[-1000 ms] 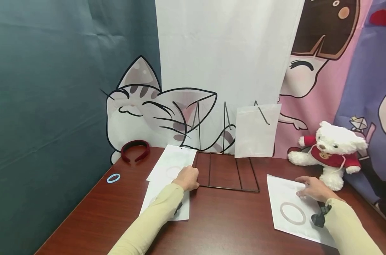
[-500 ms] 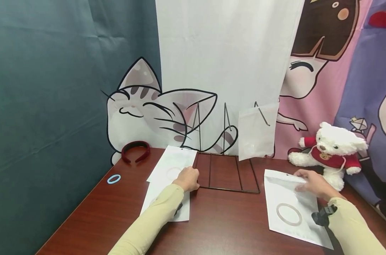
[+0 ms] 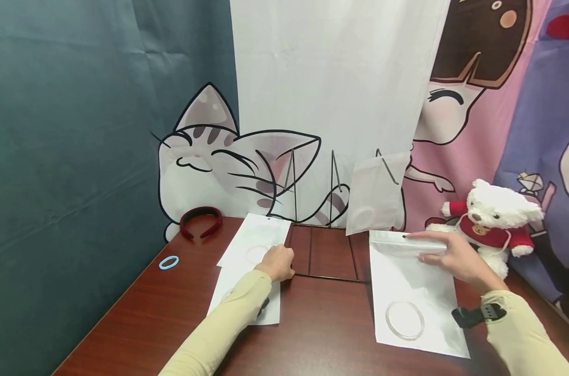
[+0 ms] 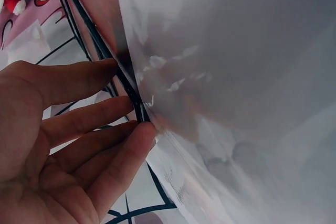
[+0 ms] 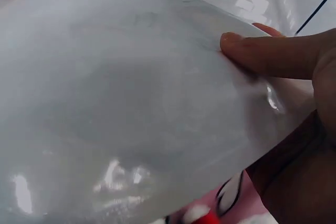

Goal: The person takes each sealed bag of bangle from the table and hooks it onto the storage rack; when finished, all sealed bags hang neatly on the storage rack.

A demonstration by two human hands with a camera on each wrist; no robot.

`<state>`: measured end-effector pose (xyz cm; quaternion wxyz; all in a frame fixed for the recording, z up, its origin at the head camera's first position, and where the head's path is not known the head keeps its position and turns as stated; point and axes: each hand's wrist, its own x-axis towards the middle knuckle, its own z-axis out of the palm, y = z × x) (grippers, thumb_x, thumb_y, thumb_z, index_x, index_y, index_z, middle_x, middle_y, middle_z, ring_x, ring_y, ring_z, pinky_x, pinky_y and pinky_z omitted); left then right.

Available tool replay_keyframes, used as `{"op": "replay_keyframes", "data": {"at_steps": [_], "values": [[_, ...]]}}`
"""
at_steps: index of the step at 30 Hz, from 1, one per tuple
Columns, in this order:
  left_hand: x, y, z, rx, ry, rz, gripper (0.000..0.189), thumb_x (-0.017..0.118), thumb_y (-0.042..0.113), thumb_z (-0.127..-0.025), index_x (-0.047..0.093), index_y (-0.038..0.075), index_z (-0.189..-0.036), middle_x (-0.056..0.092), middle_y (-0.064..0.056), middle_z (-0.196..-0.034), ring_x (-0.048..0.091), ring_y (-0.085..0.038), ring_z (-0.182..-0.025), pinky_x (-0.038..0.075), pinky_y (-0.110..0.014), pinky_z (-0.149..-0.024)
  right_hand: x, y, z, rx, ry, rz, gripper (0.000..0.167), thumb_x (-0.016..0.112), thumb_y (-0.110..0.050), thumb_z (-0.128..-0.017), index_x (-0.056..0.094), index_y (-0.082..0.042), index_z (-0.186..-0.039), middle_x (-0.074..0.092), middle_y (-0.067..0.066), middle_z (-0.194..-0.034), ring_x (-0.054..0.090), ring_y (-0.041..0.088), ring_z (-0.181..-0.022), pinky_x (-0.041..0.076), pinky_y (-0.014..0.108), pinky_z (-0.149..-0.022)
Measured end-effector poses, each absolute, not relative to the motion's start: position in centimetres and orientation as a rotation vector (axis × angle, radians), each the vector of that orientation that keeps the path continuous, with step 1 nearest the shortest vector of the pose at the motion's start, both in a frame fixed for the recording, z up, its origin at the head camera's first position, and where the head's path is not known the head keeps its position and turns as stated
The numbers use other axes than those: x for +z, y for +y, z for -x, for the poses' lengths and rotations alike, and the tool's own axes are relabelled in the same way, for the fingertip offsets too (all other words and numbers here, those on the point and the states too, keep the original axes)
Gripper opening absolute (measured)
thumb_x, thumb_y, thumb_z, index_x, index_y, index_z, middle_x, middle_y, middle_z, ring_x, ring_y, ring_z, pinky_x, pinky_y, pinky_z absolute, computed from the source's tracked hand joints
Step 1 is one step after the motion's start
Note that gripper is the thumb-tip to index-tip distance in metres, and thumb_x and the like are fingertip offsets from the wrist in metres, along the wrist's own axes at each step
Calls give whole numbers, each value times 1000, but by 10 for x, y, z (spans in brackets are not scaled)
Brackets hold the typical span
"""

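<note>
Black wire forms the rack (image 3: 310, 250) that the left hand (image 3: 277, 262) grips in curled fingers, presumably for steadiness. The right hand (image 3: 458, 256) narrowly pinches a white pouch (image 3: 397, 277) near its top, probably to clear the pale ring (image 3: 405, 338) inside, below those fingertips.

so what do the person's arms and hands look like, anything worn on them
The left sleeve and right sleeve are plain pale yellow and reach the wrists. The left hand and right hand wear no gloves. A black device sits at the right wrist; a dark piece shows by the left.
</note>
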<state>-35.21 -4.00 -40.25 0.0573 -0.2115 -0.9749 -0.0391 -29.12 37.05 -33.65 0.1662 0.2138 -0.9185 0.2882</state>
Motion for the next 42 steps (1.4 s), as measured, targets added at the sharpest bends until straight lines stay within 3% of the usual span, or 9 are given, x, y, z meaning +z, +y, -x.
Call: {"op": "replay_keyframes", "data": {"at_steps": [4,10,14,23,28,32,42], "values": [[-402,-40,352,-132,-2947,647,27,80,20,-78,59,13,-63,64,-3,-69,64,-19,-68,53,-32,-63,-320,350,283,864,-2530,-685,48,86,-5,-73,74,-15,-119,73,-5,-105,61,-6,-91,45,12,-77],[-403,-40,352,-126,-2953,642,28,80,22,-79,59,13,-63,64,-2,-68,61,-17,-67,52,-32,-63,-298,321,268,958,-2470,-706,43,84,-5,-76,74,-16,-117,69,-23,-108,63,-6,-91,49,14,-72],[-403,-40,353,-127,-2959,634,27,81,23,-79,61,13,-65,64,-3,-69,61,-17,-67,52,-32,-63,-287,304,262,979,-2442,-740,40,83,-3,-77,75,-16,-114,68,-26,-106,65,-4,-88,51,16,-69],[-402,-40,351,-131,-2967,628,25,81,23,-79,63,12,-67,66,-4,-72,64,-20,-71,53,-33,-66,-270,268,258,1031,-2358,-847,36,81,3,-77,78,-16,-107,74,-11,-108,65,-2,-95,51,14,-76],[-402,-41,351,-137,-2955,635,25,81,23,-79,62,11,-67,66,-4,-71,65,-21,-70,54,-33,-65,-264,253,265,1021,-2283,-928,37,81,9,-74,79,-13,-103,75,-10,-102,66,-2,-95,49,12,-82],[-403,-41,351,-139,-2947,647,25,81,22,-79,62,11,-67,66,-4,-70,65,-21,-70,54,-33,-65,-261,242,272,1033,-2247,-968,38,81,9,-73,79,-15,-102,78,-2,-98,67,-2,-94,49,11,-83],[-403,-42,351,-153,-2954,636,24,81,22,-78,63,11,-68,67,-5,-73,66,-22,-71,55,-34,-67,-257,225,287,1040,-2209,-858,38,81,9,-74,79,-14,-104,78,8,-100,64,-7,-94,47,9,-83]]}}
